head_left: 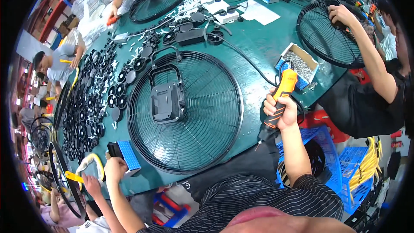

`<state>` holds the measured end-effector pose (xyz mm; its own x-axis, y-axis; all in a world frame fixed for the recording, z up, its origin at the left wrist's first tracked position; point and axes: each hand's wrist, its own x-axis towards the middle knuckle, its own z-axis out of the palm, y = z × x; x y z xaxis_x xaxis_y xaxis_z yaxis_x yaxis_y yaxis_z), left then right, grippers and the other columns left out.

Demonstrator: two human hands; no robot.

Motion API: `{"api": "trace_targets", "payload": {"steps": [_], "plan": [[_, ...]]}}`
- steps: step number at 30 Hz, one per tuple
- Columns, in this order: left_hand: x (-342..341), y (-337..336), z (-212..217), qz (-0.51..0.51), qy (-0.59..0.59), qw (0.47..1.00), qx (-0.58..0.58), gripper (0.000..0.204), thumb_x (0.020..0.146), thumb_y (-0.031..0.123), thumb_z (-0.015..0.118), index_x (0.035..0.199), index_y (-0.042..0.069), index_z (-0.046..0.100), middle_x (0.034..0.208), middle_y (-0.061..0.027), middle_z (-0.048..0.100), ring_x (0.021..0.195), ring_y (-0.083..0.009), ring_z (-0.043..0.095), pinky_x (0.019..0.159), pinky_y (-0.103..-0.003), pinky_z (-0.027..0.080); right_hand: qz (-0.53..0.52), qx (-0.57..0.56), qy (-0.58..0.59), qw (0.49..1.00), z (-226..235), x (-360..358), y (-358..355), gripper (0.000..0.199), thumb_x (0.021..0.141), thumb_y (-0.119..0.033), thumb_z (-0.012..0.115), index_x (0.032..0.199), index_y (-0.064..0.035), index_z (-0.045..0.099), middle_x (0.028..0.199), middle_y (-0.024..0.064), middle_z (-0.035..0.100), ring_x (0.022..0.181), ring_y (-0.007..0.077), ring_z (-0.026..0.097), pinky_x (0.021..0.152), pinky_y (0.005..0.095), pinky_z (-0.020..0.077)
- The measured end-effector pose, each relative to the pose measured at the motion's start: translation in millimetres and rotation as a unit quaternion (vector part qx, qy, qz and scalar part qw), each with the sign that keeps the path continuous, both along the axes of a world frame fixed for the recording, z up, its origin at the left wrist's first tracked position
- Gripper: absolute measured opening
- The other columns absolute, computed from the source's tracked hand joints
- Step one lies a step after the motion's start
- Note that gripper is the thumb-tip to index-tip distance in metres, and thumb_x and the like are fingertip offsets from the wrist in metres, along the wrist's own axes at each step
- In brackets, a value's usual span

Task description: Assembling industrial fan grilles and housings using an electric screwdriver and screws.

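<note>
My right hand point(281, 111) is wrapped round an orange and black electric screwdriver point(282, 92), its bit tilted down beyond the table edge. My left hand point(115, 170) is at a small blue box point(128, 153) near the table's front left, fingers curled; what they hold, if anything, is hidden. Between my hands a round black wire fan guard point(211, 108) lies flat on the table. A black square housing point(166, 103) with a handle bracket point(160, 72) sits on its middle.
An open box of screws point(299, 64) stands at the right, a cable passing it. Black round parts point(86, 99) are heaped at the left. Co-workers' hands are near: one on another guard point(330, 34), one with a yellow tool point(74, 176). Blue crates point(345, 168) stand below right.
</note>
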<state>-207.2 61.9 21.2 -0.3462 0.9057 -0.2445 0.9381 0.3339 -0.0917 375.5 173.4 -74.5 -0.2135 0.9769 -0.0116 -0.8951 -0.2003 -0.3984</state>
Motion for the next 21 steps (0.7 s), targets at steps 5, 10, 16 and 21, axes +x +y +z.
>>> {"api": "trace_targets", "payload": {"steps": [5, 10, 16, 21], "plan": [[6, -2, 3, -0.01, -0.045, 0.998, 0.041, 0.01, 0.068, 0.012, 0.07, 0.076, 0.008, 0.075, 0.071, -0.0134, 0.071, 0.069, -0.0286, 0.071, 0.068, -0.038, 0.055, -0.015, 0.003, -0.017, 1.0, 2, 6, -10, 0.036, 0.083, -0.015, 0.06, 0.116, -0.0019, 0.054, 0.077, 0.0081, 0.049, 0.063, 0.0176, 0.05, 0.059, 0.0306, 0.0441], [11, -17, 4, 0.017, -0.068, 0.995, 0.075, 0.009, 0.07, 0.008, 0.068, 0.077, 0.004, 0.071, 0.069, -0.0122, 0.069, 0.065, -0.0266, 0.069, 0.065, -0.037, 0.054, 0.0, -0.004, -0.037, 0.999, -1, 8, -13, 0.037, 0.083, -0.016, 0.06, 0.117, -0.0035, 0.054, 0.076, 0.0067, 0.048, 0.064, 0.0165, 0.049, 0.057, 0.0299, 0.043], [-6, -15, -9, -0.069, -0.104, 0.979, 0.158, 0.005, 0.078, 0.002, 0.062, 0.082, 0.002, 0.065, 0.07, -0.0112, 0.065, 0.066, -0.0217, 0.066, 0.063, -0.034, 0.05, 0.009, 0.01, -0.039, 0.999, 5, 15, -4, 0.035, 0.084, -0.016, 0.059, 0.116, -0.0028, 0.054, 0.079, 0.0031, 0.045, 0.066, 0.0136, 0.045, 0.059, 0.0281, 0.0406], [-22, -21, -17, 0.027, -0.205, 0.953, 0.223, 0.012, 0.089, 0.002, 0.065, 0.101, 0.0, 0.064, 0.078, -0.0012, 0.064, 0.07, -0.0057, 0.057, 0.064, -0.022, 0.047, -0.01, 0.067, -0.085, 0.994, 28, 10, 2, 0.036, 0.085, -0.015, 0.057, 0.118, -0.0006, 0.053, 0.083, 0.0062, 0.045, 0.07, 0.0144, 0.046, 0.065, 0.029, 0.0415]]}}
